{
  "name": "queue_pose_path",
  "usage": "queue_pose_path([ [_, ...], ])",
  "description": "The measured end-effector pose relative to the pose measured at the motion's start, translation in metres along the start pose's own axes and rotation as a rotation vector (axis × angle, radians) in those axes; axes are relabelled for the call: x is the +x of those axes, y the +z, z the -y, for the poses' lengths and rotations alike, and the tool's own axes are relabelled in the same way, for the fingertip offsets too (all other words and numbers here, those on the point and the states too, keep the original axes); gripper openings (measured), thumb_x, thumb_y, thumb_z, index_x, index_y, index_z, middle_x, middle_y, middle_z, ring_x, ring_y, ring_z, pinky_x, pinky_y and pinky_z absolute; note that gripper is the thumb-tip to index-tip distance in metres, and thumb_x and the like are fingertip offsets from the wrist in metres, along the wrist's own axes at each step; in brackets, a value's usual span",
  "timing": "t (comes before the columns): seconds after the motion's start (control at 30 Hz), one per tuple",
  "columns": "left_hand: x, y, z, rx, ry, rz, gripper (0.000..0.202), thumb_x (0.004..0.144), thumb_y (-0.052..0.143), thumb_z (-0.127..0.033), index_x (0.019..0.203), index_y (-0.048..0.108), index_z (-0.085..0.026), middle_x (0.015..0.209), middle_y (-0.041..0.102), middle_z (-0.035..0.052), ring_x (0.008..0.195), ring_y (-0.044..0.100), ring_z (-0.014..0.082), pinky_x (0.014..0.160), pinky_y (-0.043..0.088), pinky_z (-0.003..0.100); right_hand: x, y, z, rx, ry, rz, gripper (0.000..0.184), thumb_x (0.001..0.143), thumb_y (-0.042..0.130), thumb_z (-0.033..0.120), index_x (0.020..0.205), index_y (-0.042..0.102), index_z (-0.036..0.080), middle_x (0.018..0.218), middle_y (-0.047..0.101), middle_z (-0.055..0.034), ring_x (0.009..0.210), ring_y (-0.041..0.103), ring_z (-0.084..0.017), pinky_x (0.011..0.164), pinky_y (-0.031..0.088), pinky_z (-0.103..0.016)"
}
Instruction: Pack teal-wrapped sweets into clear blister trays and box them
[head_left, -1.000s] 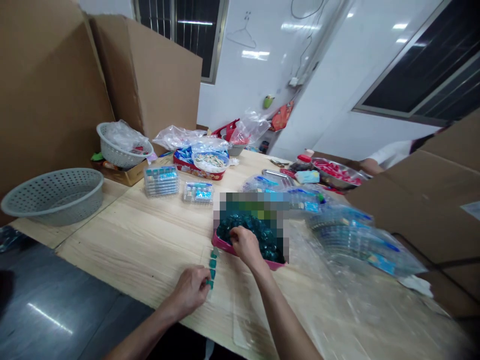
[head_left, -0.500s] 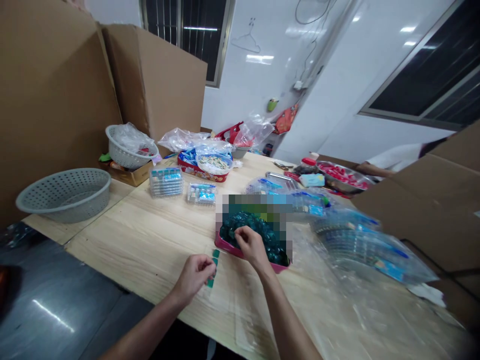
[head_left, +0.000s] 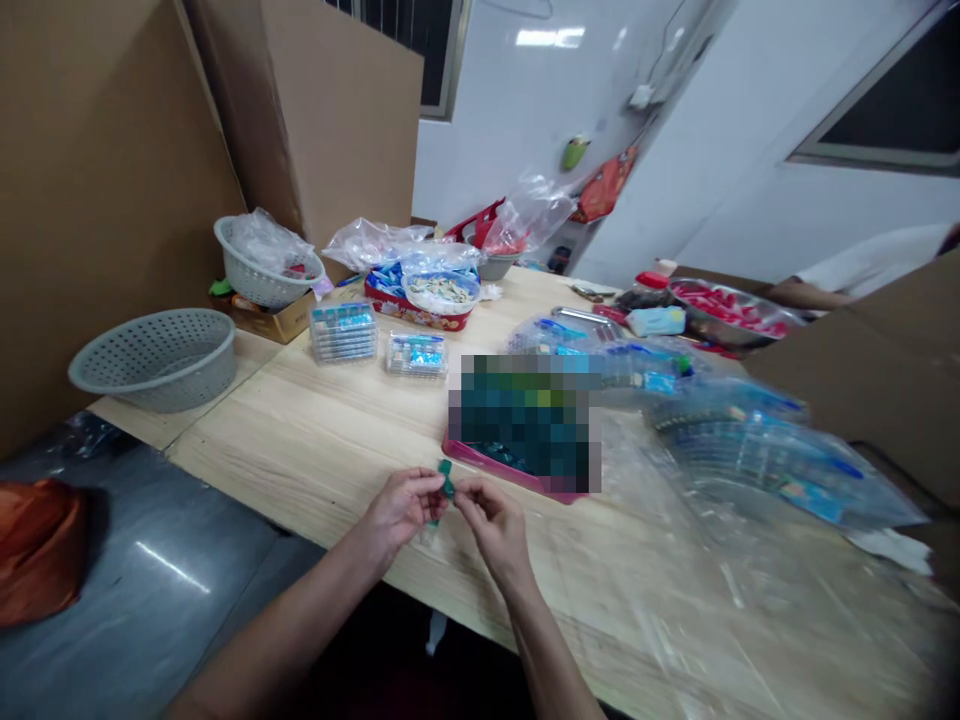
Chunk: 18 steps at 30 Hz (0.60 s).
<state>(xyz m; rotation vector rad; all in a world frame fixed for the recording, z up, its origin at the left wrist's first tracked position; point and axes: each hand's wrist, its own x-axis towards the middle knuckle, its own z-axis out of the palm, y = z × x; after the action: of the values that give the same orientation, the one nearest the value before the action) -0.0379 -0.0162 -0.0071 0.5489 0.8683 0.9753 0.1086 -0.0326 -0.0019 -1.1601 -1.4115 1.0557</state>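
- Just below the left hand (head_left: 401, 508), a second bit of green (head_left: 433, 524) is seen near the tabletop (head_left: 300, 450); whether it is joined to what is held cannot be told
- Between the two hands, just above the tabletop, a small, flat, dark green, glossy piece (head_left: 448, 484), perhaps plastic, is held
- By the left hand its left side is pinched, thumb and forefinger drawn narrow, the other fingers loosely curled
- By the right hand (head_left: 491, 520) it is met from the other side, the fingers brought narrowly together at its edge
- Very little weight is to be expected; a thin, fairly stiff body is suggested, easily slipped on its shine, so a light pinch at opposite edges is best used, with the broad face left uncovered
- Just beyond, more dark green, shiny pieces (head_left: 504, 457) are held in a pink, straight-edged tray (head_left: 510, 470), mostly hidden by blurring; single pieces may cling together there, and are best lifted by one edge
- Farther back, clear plastic cases with blue contents (head_left: 344, 338) are stacked on the tabletop
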Motion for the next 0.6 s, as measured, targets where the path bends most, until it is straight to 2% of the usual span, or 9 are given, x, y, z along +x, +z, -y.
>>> queue_pose_path([
  [0.07,-0.006,-0.003,-0.005,0.069,0.026,-0.048,0.031,0.054,0.079,-0.027,0.074,0.059,-0.012,0.057,0.058,-0.0017,0.049,0.052,0.0084,0.051,0.037,0.021,-0.003,0.001,-0.003,0.192,0.161,0.002,0.018,0.073,0.068,0.034,0.077,0.065,0.018,0.067,0.064,-0.0014,0.061,0.059,-0.015,0.062,0.047,-0.026],
  [0.13,-0.012,-0.007,-0.007,0.240,0.100,-0.057,0.028,0.056,0.076,-0.026,0.074,0.060,-0.012,0.055,0.056,-0.0033,0.046,0.047,0.0067,0.048,0.033,0.020,-0.006,0.003,-0.006,0.286,0.277,0.036,0.022,0.070,0.070,0.038,0.072,0.064,0.016,0.059,0.061,0.0004,0.053,0.055,-0.012,0.056,0.044,-0.024],
  [0.23,-0.024,-0.013,-0.005,0.608,0.209,-0.037,0.016,0.063,0.068,-0.025,0.069,0.060,-0.012,0.054,0.055,-0.0028,0.049,0.046,0.0078,0.049,0.032,0.020,-0.014,0.006,-0.012,0.255,0.381,0.117,0.027,0.066,0.072,0.040,0.065,0.060,0.015,0.050,0.057,0.0019,0.044,0.048,-0.009,0.047,0.039,-0.021],
  [0.3,-0.033,-0.015,0.000,0.903,0.266,-0.064,0.010,0.068,0.062,-0.023,0.066,0.061,-0.013,0.054,0.054,-0.0025,0.051,0.046,0.0092,0.051,0.032,0.022,-0.019,0.009,-0.018,0.193,0.419,0.174,0.026,0.066,0.070,0.039,0.065,0.059,0.016,0.048,0.056,0.0022,0.041,0.046,-0.009,0.043,0.036,-0.021],
  [0.37,-0.041,-0.015,0.005,1.183,0.315,-0.108,0.010,0.073,0.057,-0.020,0.067,0.062,-0.015,0.054,0.054,-0.0018,0.053,0.048,0.0108,0.054,0.033,0.023,-0.023,0.011,-0.022,0.061,0.385,0.203,0.020,0.068,0.064,0.034,0.063,0.057,0.016,0.048,0.055,0.0021,0.041,0.046,-0.010,0.042,0.034,-0.021],
  [0.47,-0.051,-0.010,0.010,1.471,0.374,-0.108,0.013,0.079,0.052,-0.019,0.072,0.063,-0.016,0.067,0.060,0.0034,0.067,0.054,0.0163,0.064,0.037,0.027,-0.026,0.014,-0.023,-0.266,0.218,0.186,0.012,0.070,0.056,0.022,0.058,0.056,0.017,0.051,0.056,0.0009,0.047,0.049,-0.011,0.048,0.036,-0.022],
  [0.53,-0.054,-0.007,0.013,1.568,0.406,-0.099,0.014,0.081,0.050,-0.018,0.074,0.063,-0.016,0.077,0.062,0.0069,0.078,0.054,0.0198,0.070,0.039,0.029,-0.027,0.015,-0.020,-0.431,0.125,0.182,0.013,0.071,0.052,0.017,0.059,0.057,0.018,0.054,0.058,0.0001,0.052,0.052,-0.013,0.052,0.038,-0.023],
  [0.6,-0.056,-0.008,0.016,1.573,0.451,-0.114,0.014,0.081,0.049,-0.017,0.077,0.062,-0.016,0.083,0.060,0.0078,0.083,0.053,0.0206,0.073,0.040,0.030,-0.029,0.016,-0.014,-0.489,0.041,0.189,0.014,0.074,0.048,0.016,0.064,0.058,0.018,0.059,0.060,-0.0015,0.057,0.054,-0.014,0.055,0.040,-0.024],
])
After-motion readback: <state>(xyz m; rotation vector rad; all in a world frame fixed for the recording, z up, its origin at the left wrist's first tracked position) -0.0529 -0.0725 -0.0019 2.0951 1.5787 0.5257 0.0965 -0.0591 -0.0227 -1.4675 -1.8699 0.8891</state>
